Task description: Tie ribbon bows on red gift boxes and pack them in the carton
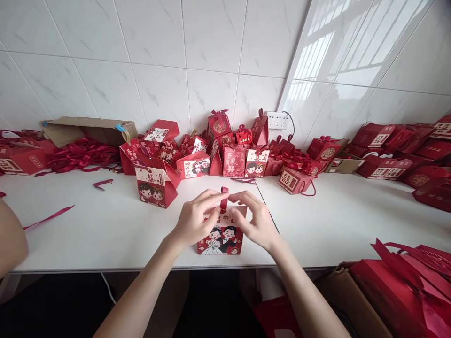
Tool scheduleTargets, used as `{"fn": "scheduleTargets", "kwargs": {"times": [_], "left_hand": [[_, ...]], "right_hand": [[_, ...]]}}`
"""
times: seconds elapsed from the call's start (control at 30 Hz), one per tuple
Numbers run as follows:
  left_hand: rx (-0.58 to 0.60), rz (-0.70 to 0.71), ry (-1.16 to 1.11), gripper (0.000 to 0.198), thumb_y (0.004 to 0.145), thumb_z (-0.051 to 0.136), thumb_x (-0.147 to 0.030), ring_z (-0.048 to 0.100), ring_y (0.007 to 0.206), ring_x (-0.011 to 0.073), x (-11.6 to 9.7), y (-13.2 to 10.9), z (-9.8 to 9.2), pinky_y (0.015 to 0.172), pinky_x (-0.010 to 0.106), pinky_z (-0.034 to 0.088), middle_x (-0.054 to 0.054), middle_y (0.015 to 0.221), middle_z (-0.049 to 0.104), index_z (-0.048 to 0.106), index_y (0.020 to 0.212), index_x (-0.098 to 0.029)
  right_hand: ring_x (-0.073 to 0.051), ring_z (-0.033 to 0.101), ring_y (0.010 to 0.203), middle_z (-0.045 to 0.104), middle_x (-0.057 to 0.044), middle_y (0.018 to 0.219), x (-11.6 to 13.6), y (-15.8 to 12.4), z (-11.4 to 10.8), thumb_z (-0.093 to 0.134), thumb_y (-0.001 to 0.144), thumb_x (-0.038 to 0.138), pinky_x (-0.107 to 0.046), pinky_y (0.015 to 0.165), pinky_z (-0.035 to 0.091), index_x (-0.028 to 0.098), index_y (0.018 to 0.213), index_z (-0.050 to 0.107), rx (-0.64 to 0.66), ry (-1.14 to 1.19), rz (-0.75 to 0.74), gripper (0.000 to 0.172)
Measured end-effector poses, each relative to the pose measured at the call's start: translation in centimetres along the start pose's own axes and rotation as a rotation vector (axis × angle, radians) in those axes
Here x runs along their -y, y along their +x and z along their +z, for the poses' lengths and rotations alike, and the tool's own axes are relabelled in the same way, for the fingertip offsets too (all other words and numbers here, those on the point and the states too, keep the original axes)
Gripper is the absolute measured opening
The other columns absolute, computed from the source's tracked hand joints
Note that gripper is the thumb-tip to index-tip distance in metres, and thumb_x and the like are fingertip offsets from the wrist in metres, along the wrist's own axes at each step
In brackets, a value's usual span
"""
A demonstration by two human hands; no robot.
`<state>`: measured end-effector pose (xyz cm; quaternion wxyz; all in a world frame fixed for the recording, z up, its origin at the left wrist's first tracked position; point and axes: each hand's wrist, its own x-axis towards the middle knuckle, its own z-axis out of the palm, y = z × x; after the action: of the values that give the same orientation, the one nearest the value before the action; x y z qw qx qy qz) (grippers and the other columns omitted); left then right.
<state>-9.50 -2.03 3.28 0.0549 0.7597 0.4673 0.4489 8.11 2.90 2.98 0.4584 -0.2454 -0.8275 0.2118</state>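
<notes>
A red and cream gift box (221, 239) with a cartoon bride and groom on its front stands upright near the table's front edge. From its top rises a dark red ribbon loop (224, 199). My left hand (199, 215) is at the box's upper left, fingers stretched toward the loop and thumb apart from them. On the other side, my right hand (254, 217) arches over the upper right corner, its fingers bent and its thumb apart. The fingertips of both hands meet close by the loop; whether they press on it I cannot tell. Parts of the box top are hidden behind the hands.
A larger gift box (155, 185) stands to the left on the white table (105, 225). Several red boxes line the tiled wall, beside a ribbon heap (82, 155) and cardboard carton (88, 126). Another person's arm (10, 239) shows at left. Red bags (387, 281) fill a carton at lower right.
</notes>
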Motion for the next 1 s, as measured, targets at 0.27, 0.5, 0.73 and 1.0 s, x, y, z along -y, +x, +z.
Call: {"fn": "scheduleTargets", "kwargs": {"times": [0.27,0.5,0.73,1.0], "left_hand": [[-0.007,0.002,0.014,0.038,0.086,0.045,-0.016,0.063,0.069,0.0079,-0.1,0.0,0.0,0.063,0.018,0.055,0.001,0.090,0.059,0.060,0.119,-0.025],[0.006,-0.022,-0.007,0.037,0.086,0.045,-0.016,0.063,0.074,0.0083,0.2,-0.1,0.1,0.069,0.018,0.057,0.000,0.083,0.055,0.060,0.119,-0.024],[-0.009,-0.019,0.004,0.036,0.085,0.045,-0.016,0.060,0.068,0.0075,0.2,0.1,0.1,0.067,0.018,0.056,-0.001,0.078,0.050,0.062,0.117,-0.021],[-0.007,-0.023,-0.001,0.035,0.086,0.045,-0.017,0.062,0.072,0.0087,0.3,0.0,0.1,0.068,0.019,0.057,-0.001,0.079,0.050,0.062,0.116,-0.023]], "right_hand": [[-0.016,0.061,0.072,0.064,-0.003,0.078,0.1,-1.3,1.8,0.048,0.088,0.025,-0.027,0.063,0.049,0.021,0.081,0.051,-0.025,0.022,0.091,0.009],[-0.014,0.061,0.071,0.066,-0.003,0.080,-0.1,-0.8,0.3,0.050,0.087,0.032,-0.027,0.066,0.050,0.019,0.083,0.057,-0.016,0.115,0.201,0.016],[-0.016,0.065,0.066,0.069,-0.006,0.068,-5.4,-3.9,-4.8,0.051,0.083,0.041,-0.034,0.071,0.055,0.013,0.064,0.067,0.487,0.533,0.688,0.037],[-0.022,0.068,0.086,0.073,-0.011,0.086,-8.5,-3.7,-1.2,0.063,0.074,0.050,-0.041,0.091,0.050,0.012,0.074,0.072,0.343,0.704,0.767,0.039]]}}
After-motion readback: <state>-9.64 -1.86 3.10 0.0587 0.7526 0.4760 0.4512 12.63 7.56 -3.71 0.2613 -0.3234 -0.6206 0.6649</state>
